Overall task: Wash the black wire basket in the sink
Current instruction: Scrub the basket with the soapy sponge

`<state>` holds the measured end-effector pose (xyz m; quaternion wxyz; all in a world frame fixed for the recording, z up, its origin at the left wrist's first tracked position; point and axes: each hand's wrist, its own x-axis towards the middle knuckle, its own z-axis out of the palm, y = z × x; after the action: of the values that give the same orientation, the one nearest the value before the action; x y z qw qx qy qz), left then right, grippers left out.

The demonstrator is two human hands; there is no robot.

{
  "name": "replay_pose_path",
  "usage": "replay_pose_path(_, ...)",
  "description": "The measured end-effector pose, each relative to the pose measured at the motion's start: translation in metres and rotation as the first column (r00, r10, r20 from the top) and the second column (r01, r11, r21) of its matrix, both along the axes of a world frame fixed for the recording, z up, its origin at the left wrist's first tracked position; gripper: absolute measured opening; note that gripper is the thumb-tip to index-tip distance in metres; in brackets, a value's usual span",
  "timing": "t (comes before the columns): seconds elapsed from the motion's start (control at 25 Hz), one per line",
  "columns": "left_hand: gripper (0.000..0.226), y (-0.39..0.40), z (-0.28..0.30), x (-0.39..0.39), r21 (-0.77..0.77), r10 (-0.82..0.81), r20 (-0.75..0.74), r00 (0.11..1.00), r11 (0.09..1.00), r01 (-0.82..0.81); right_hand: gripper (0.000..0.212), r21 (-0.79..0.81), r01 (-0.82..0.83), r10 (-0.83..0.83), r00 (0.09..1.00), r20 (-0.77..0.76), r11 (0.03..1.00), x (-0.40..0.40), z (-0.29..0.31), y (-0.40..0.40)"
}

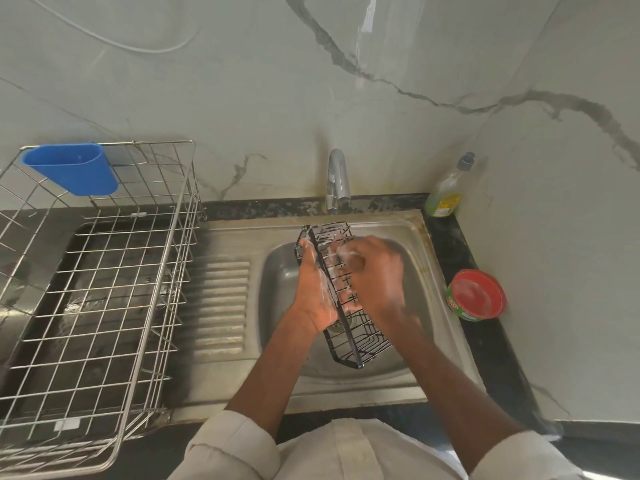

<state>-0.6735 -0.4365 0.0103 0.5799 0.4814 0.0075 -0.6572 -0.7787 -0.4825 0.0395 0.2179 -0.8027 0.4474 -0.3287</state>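
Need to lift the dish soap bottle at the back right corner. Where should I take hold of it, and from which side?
Grip the dish soap bottle around its narrow upper body below the cap, coming from the sink side. It stands upright in the wall corner, so the other sides look blocked.

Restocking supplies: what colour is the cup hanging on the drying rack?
Blue cup, clearest in the head view.

Cream shirt [346, 455], sleeves [232, 445] rolled up (forearms bare), soapy hands.
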Motion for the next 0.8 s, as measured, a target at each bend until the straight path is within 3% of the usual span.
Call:
replay_pose_path(0.08,0.093,-0.003,-0.004,0.002,-0.001,0.053,0.005,0.999,0.999,-0.053,0.033,-0.063,-0.139,0.137,0.99,-0.044,0.988,0.001,-0.004,0.01)
replay_pose_path(0.24,0.09,-0.003,-0.001,0.007,-0.028,0.03,0.004,1.0,0.999,-0.03,0.043,0.091,0.163,-0.161,0.987,-0.025,0.982,-0.015,-0.011,-0.01)
replay_pose_path(0.28,0.09,-0.003,0.0,0.007,-0.027,0.046,0.013,0.999,0.999,-0.045,0.046,0.092,0.104,-0.101,0.994,-0.035,0.99,-0.011,-0.013,-0.003)
replay_pose_path(0.4,0.088,-0.005,-0.001,0.005,-0.016,0.114,0.005,0.994,0.993,-0.113,0.043,-0.109,-0.188,0.179,0.98,-0.086,0.976,-0.001,-0.015,0.022)
replay_pose_path(0.44,0.089,-0.005,0.0,0.005,-0.009,0.121,-0.004,0.993,0.993,-0.121,0.041,-0.106,-0.166,0.159,0.985,-0.074,0.98,-0.003,-0.013,0.017)
replay_pose_path(0.56,0.092,-0.003,0.003,0.008,-0.008,0.155,-0.059,0.986,0.988,-0.155,0.041,0.074,0.134,-0.134,0.991,-0.002,0.988,-0.015,-0.009,-0.003)
replay_pose_path(0.6,0.093,-0.003,0.002,0.01,-0.008,0.183,-0.074,0.98,0.983,-0.184,0.04,0.046,0.103,-0.104,0.995,0.001,0.994,-0.013,-0.009,0.003)
replay_pose_path(0.72,0.097,-0.005,0.0,0.014,-0.006,0.268,-0.112,0.957,0.963,-0.271,0.036,-0.12,-0.199,0.202,0.979,0.018,0.973,-0.008,-0.017,0.034)
replay_pose_path(0.8,0.096,-0.004,0.002,0.011,0.009,0.274,-0.082,0.958,0.962,-0.274,0.037,-0.05,-0.079,0.082,0.995,0.061,0.996,-0.012,-0.02,0.019)
